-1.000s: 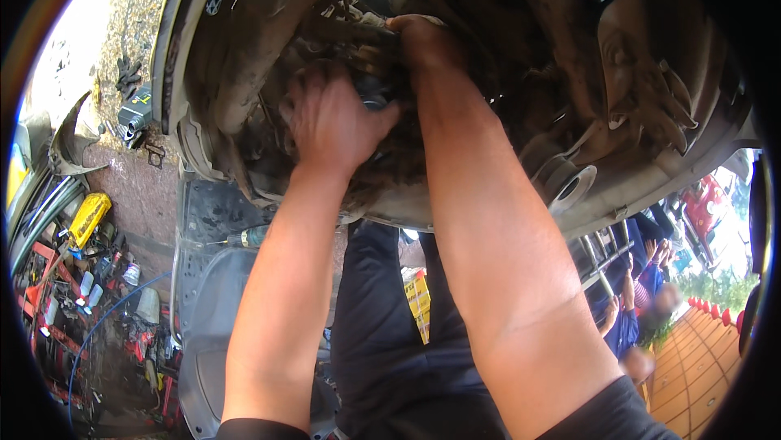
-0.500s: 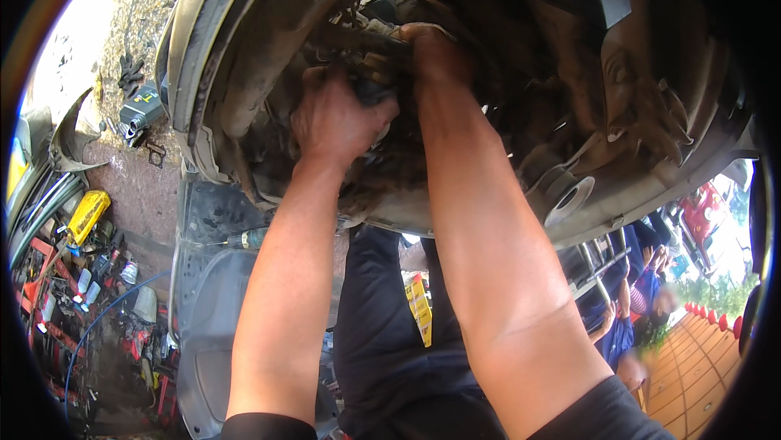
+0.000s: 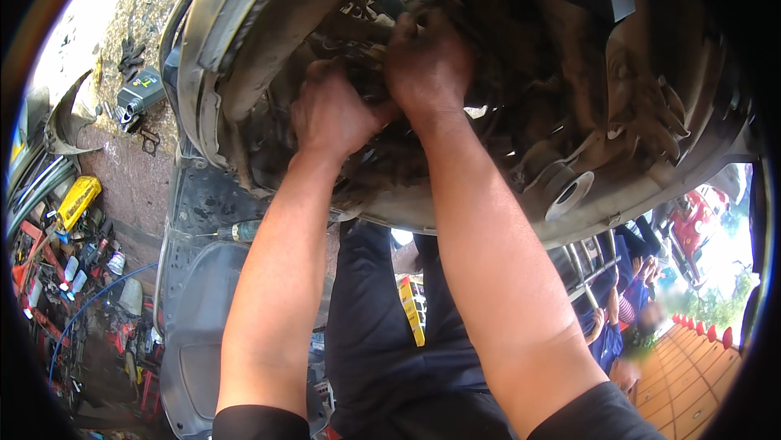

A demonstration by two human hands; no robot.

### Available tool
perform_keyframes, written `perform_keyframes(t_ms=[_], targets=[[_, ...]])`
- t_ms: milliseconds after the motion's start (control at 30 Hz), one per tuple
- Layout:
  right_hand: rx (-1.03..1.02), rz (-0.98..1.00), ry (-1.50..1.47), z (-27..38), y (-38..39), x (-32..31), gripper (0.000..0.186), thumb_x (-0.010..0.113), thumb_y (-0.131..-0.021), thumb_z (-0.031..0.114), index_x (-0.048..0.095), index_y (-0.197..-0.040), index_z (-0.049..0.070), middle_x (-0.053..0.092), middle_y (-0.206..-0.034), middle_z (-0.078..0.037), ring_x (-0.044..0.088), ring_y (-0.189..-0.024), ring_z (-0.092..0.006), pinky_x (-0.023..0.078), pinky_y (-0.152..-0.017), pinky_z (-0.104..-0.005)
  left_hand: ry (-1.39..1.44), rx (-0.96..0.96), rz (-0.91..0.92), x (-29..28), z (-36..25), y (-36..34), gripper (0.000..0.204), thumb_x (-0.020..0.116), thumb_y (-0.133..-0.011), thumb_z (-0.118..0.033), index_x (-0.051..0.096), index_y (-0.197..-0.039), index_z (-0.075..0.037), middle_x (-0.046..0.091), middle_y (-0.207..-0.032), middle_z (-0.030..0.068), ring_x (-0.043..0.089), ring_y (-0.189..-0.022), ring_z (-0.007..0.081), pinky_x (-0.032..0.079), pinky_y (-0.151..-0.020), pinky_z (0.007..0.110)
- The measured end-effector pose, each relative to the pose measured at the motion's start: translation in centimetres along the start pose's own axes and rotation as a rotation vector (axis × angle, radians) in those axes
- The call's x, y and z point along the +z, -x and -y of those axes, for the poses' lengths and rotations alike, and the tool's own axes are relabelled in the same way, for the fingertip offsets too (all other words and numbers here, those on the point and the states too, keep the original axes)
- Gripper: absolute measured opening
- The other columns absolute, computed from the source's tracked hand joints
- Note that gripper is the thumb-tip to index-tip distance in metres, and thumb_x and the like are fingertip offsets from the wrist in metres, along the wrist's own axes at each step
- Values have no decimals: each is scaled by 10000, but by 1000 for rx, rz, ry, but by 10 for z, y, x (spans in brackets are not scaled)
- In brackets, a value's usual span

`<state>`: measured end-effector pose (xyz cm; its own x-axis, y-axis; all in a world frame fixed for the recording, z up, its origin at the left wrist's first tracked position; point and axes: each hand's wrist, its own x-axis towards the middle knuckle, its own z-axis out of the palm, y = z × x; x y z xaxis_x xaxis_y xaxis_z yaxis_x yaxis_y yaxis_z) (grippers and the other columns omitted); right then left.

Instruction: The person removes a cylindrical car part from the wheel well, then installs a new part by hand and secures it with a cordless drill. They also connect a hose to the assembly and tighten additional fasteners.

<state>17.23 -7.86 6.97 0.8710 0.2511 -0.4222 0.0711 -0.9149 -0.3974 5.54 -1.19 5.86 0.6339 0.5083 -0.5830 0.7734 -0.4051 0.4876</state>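
Both my arms reach up into a dark, grimy cavity of a vehicle's body [image 3: 561,106], among shadowed mechanical parts. My left hand [image 3: 332,110] is closed, its fingers curled over a dark part whose kind I cannot make out; its thumb points toward the right hand. Close beside it on the right, my right hand [image 3: 429,61] is curled with the fingers bent inward, slightly blurred. Whatever it grips is hidden behind the knuckles. A curved, worn panel edge [image 3: 232,13] bounds the cavity on the left.
A grey plastic seat [image 3: 203,302] and a screwdriver [image 3: 242,232] lie below left. Farther left are a dark bottle [image 3: 141,91], a yellow container [image 3: 79,201] and piled tools. A round metal tube end [image 3: 569,194] sticks out at right. Several people [image 3: 618,326] are at lower right.
My right hand has drawn back from deeper in the cavity, and its curled fingers now show. The left hand stays nearly in place. The view has shifted slightly.
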Motion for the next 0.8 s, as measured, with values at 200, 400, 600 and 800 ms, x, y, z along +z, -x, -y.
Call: perform_keyframes(t_ms=[200, 400, 600, 800], targets=[[-260, 198, 104, 2, -45, 18, 403, 533, -954, 379, 723, -983, 25, 708, -1051, -249, 670, -1028, -443, 508, -952, -498, 253, 36, 112, -10, 3, 2, 758, 873, -640, -484, 677, -1255, -85, 628, -1265, 220, 629, -1171, 407, 526, -962, 509], [-471, 562, 501, -7, -81, 6, 397, 547, -938, 332, 721, -1122, 26, 691, -1192, -242, 669, -1151, -356, 514, -991, -426, 112, 43, -119, 9, 6, 10, 772, 854, -653, -504, 664, -1273, -86, 618, -1269, 205, 580, -1222, 384, 480, -1012, 505], [-94, 470, 153, -19, -105, 41, 428, 647, -907, 455, 766, -1114, 100, 715, -1219, -167, 677, -1155, -295, 508, -995, -410, 97, -2, -206, 15, 4, 15, 751, 872, -640, -475, 673, -1245, -78, 593, -1310, 184, 593, -1214, 382, 493, -1028, 472], [-328, 537, 309, -33, -120, 39, 498, 579, -930, 489, 748, -1146, 74, 700, -1244, -196, 668, -1164, -321, 496, -999, -423, 162, -19, -149, 15, 5, 15, 767, 857, -661, -507, 655, -1268, -84, 547, -1346, 199, 522, -1288, 376, 429, -1037, 548]])
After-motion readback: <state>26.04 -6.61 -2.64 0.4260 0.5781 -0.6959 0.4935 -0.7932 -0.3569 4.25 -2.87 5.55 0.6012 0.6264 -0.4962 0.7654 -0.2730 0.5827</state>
